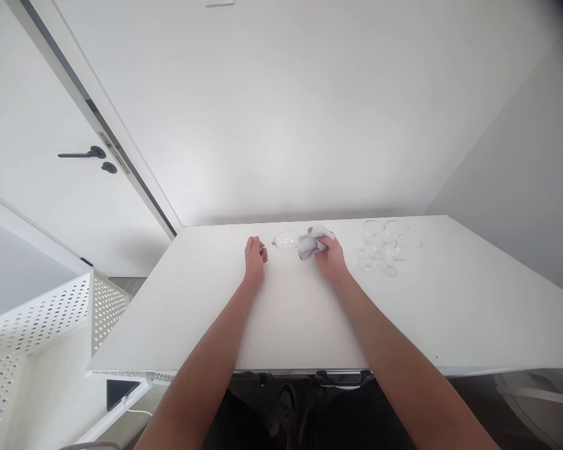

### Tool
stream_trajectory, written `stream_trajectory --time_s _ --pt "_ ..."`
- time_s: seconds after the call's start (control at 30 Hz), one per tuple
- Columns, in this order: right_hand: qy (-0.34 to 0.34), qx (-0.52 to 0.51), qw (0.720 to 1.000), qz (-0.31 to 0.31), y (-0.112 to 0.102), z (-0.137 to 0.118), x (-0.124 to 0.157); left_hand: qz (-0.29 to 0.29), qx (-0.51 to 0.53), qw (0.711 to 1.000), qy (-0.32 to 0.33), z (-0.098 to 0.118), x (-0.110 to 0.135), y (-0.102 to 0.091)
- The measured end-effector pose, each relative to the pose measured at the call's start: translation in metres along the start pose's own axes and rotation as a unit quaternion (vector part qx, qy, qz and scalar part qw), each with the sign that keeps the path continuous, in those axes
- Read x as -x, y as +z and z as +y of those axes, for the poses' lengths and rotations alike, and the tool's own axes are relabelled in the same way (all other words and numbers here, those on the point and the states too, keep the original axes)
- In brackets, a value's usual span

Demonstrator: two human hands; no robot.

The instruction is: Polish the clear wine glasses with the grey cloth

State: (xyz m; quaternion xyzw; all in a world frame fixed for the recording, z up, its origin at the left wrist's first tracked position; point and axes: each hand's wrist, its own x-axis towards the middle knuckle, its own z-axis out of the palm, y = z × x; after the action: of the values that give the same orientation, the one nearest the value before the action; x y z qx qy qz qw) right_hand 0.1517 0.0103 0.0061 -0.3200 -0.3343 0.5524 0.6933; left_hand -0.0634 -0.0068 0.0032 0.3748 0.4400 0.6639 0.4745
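Note:
A clear wine glass [285, 239] is held sideways between my hands, above the white table [291, 312]. My left hand [255, 257] is closed at its stem end; the fingers hide most of the stem and foot. A light grey cloth [311, 242] is bunched in my right hand [331, 255], at the rim end of the glass. The cloth covers that end, so I cannot tell whether part of it is inside the bowl.
Several clear stemmed glasses [382, 240] stand close together on the table, to the right of my right hand. A wall [281, 125] borders the table's far edge. At the left is a door with a black handle [82, 154], above a white perforated panel [42, 306].

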Motion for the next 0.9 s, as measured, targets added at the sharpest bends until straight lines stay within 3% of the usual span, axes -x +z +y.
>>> stream_trajectory --time_s 0.13,0.27,0.43,0.57,0.7,0.8,0.9 --pt "-0.008 0.064 0.994 0.083 -0.002 0.007 -0.004 0.000 -0.006 1.000 0.016 0.002 0.002 0.000" --pt "0.027 0.125 0.988 0.089 0.000 0.009 -0.001 -0.011 -0.015 0.999 0.030 0.005 0.005 0.001" --pt "0.083 -0.025 0.993 0.080 0.007 0.007 0.000 0.001 0.004 0.999 0.049 0.010 0.009 0.004" --pt "0.077 -0.087 0.993 0.013 0.007 0.006 -0.001 0.030 0.052 0.996 0.059 0.011 0.008 0.004" --pt "0.002 0.074 0.996 -0.056 0.002 0.007 0.000 0.043 0.078 0.995 0.048 0.009 0.004 0.002" --pt "-0.059 0.234 0.967 -0.084 -0.001 0.008 0.001 0.060 0.088 0.993 0.046 0.007 0.002 0.000" --pt "-0.074 0.298 0.947 -0.095 -0.003 0.007 0.003 0.069 0.098 0.992 0.043 0.006 0.001 -0.001"
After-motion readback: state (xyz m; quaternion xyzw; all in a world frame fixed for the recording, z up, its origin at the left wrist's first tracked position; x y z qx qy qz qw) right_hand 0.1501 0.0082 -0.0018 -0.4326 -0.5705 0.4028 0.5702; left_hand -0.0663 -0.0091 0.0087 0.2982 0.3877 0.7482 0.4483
